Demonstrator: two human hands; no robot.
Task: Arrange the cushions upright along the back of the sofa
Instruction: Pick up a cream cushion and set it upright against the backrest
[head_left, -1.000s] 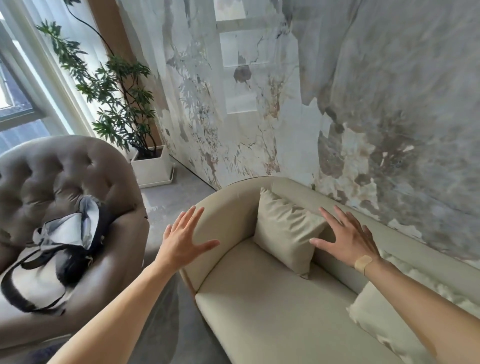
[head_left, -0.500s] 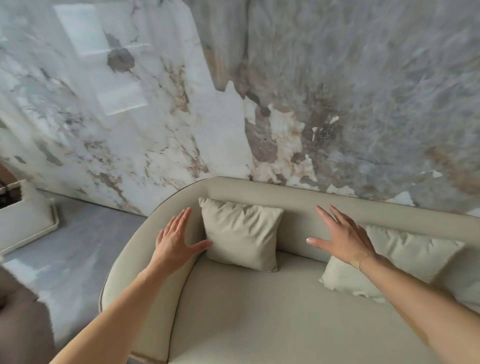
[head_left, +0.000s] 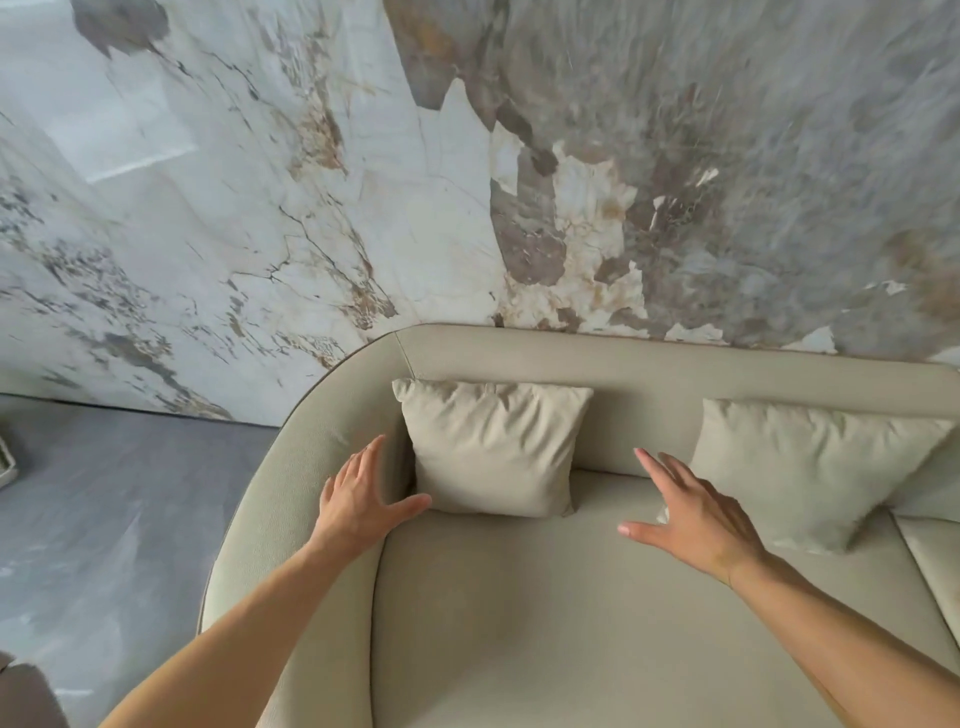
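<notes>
**Desk:** What does the foreground show?

**Photographer:** Two bare forearms reaching in over the seat of a beige sofa (head_left: 519, 623). The left hand (head_left: 358, 501) is spread, fingers straight, thumb out toward the nearest cushion's lower corner, close to it, though I cannot tell whether it touches. The right hand (head_left: 693, 514) is also spread and holds nothing, hovering over the seat between the two cushions.

**Desk:** Why held that way?

**Photographer:** My reading: the palms flank the left cushion (head_left: 493, 447) as if to frame it, or the hands may just be leaving it. Neither grips anything.

**Desk:** And the cushions themselves?

**Photographer:** The left cushion stands upright in the corner where the curved arm meets the backrest, leaning on it. The right cushion (head_left: 810, 467) also rests against the backrest, well apart from the first, but tilted, its lower edge slid forward on the seat. It likely wants straightening. A pale edge (head_left: 930, 561) at the far right may be a third cushion; too little shows to say.

**Desk:** The room?

**Photographer:** The sofa backs directly onto a marble-patterned wall (head_left: 363, 182), white veined with grey and brown. A grey floor (head_left: 104, 519) lies to the left.
</notes>
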